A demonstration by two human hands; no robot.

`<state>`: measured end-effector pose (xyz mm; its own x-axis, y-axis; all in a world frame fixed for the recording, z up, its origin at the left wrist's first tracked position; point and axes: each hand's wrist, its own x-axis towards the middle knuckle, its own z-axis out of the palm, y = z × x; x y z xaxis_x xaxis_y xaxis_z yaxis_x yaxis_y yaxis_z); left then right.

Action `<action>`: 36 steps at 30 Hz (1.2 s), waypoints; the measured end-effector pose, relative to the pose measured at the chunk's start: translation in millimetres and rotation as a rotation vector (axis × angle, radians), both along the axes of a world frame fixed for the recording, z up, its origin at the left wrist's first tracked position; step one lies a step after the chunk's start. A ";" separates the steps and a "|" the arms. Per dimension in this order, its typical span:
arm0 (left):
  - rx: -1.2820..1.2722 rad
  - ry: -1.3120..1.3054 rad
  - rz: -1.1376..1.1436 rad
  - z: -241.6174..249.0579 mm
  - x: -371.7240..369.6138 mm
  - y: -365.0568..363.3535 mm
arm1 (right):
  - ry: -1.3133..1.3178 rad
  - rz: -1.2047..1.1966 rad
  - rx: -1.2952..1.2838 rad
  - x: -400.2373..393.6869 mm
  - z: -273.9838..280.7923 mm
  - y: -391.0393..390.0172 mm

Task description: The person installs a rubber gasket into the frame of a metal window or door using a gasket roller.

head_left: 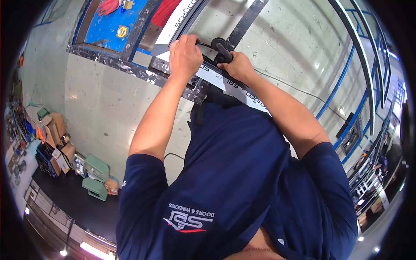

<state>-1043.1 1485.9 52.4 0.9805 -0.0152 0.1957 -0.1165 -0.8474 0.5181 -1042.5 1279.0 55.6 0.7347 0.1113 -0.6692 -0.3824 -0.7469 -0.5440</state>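
My left hand point(185, 58) is closed at the corner of a window or door frame point(211, 77) with SCHÜCO lettering on its white film. A thin black strip point(204, 43) comes out beside its fingers and seems pinched in them; the fingertips are partly hidden. Just to the right, my right hand point(237, 65) is wrapped round a black tool point(222, 50) with a round disc end and a curved grey-black bar. The tool sits over the inner edge of the frame, and its exact kind is not clear.
A paint-spattered metal stand point(104, 55) supports the frame. A blue tray point(110, 27) holds red gloves point(109, 6) and a yellow tape roll point(122, 31). Blue rails point(336, 93) stand right. Green bins point(96, 168) and cardboard boxes point(54, 125) are at left. A thin cable point(299, 90) crosses the floor.
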 end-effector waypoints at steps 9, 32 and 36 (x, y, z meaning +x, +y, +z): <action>-0.021 0.069 -0.077 1.2 3.2 4.8 | -0.089 0.135 -0.205 -1.2 32.4 26.6; -0.250 0.636 -0.234 27.6 49.5 23.1 | -0.164 -0.326 0.398 -23.7 -15.4 -62.9; -0.851 0.804 -0.191 27.3 49.5 24.5 | -0.092 -0.500 0.518 -11.5 49.2 -82.1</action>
<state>-993.7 1510.4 79.7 0.8228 -0.3376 -0.4573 0.4124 -0.1991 0.8890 -1054.0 1196.9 104.7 0.8313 0.0331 -0.5548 -0.5465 -0.1327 -0.8269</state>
